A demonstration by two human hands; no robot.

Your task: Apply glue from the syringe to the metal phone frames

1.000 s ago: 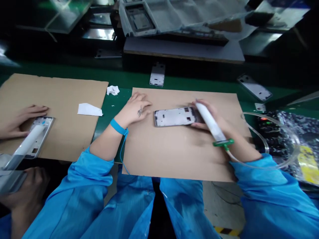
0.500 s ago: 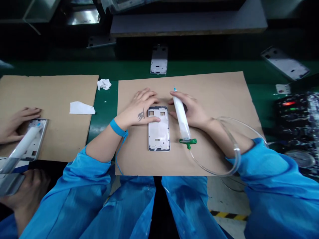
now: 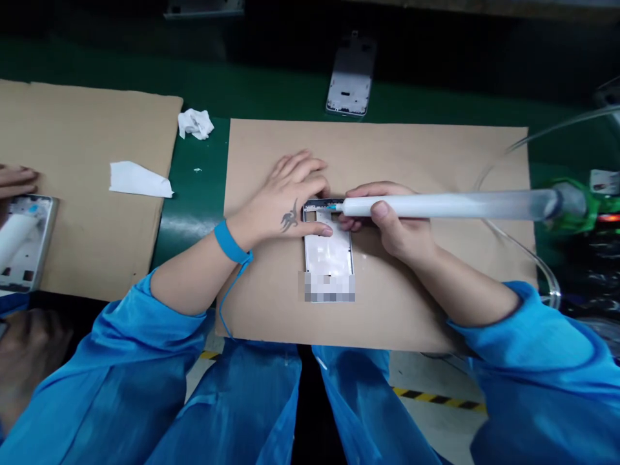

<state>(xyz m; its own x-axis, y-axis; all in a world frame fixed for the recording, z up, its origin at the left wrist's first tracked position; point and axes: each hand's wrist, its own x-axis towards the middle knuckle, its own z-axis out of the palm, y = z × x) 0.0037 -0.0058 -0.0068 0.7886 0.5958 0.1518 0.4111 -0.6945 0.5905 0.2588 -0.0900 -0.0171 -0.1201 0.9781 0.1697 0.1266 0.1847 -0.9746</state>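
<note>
Head view: a dispensing syringe [image 3: 436, 206] grasped in the right hand [image 3: 392, 223] lies crosswise, its tip pointing left onto the top edge of a phone frame [image 3: 328, 255], whose long axis runs away from the body, pressed by the open left hand [image 3: 285, 200].

We identify the workbench [image 3: 194, 174] by its green top, which runs across the view. Beyond its far edge we note a dark recess [image 3: 484, 64], with a pale board [image 3: 484, 5] showing along the top of the frame. Below the near edge we see a pale floor [image 3: 436, 433], marked by a strip of black-and-yellow hazard tape [image 3: 436, 399]. We also note a soft sheen of reflected light on the green surface.
</note>
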